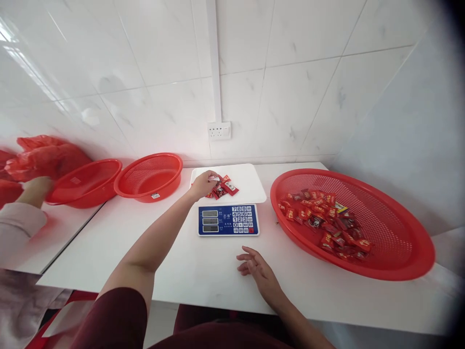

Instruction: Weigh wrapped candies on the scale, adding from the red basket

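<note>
My left hand [202,186] reaches over the white tray of the scale [254,182], its fingers closed at the left side of a small pile of red snack packets [228,187]. A packet with a pale patch shows at the fingertips; the fingers partly hide what is held. In front of the tray is the scale's blue panel [228,219] with number keys and small displays. My right hand [258,275] hovers at the table's front, below the panel, with fingers apart and nothing in them.
At the right, a big red perforated basket [399,237] holds many red packets [323,213]. A round red basket [150,177] and another red basin [87,182] stand left, near red plastic bags [47,157]. A co-worker's hand [38,189] is at the far left. A tiled wall bounds the table [174,271].
</note>
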The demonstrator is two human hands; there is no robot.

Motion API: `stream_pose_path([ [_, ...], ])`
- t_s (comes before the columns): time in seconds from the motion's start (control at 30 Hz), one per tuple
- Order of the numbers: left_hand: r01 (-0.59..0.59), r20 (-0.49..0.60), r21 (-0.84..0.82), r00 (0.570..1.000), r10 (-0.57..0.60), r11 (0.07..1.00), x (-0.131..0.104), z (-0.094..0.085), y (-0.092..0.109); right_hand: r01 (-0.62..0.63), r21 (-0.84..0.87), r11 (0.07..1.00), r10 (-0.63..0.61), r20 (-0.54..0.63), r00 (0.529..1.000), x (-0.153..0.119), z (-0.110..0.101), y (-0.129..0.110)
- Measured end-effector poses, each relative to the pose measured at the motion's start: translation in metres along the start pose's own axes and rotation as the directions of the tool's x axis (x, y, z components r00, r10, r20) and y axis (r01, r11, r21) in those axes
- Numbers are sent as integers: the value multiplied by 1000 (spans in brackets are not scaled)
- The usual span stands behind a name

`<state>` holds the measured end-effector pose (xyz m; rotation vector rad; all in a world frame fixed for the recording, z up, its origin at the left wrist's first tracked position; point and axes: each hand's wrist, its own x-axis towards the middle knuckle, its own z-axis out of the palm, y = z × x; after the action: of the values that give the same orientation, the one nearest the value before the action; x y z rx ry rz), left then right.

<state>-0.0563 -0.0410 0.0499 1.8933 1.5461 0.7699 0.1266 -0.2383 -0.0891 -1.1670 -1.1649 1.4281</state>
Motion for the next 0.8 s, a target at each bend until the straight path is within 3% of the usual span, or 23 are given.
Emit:
stream_pose_path([
  [0.1, 38, -3, 26, 999, -38, 999, 19, 3, 2, 0, -12, 1000, 0, 0, 1000, 0, 0, 1],
  [0.23, 6, -44, 49, 999, -3, 999, 30, 0, -6, 18, -17, 1000, -18, -6, 1000, 1, -2, 5],
  [0.53, -12, -101, 155, 995, 28, 988, 35, -12, -24, 56, -6, 998, -55, 33, 998, 3, -4, 11],
  [0.8, -91, -60, 297, 992, 114, 951, 39, -9, -27, 51, 15, 999, -52, 29, 998, 2, -3, 10],
])
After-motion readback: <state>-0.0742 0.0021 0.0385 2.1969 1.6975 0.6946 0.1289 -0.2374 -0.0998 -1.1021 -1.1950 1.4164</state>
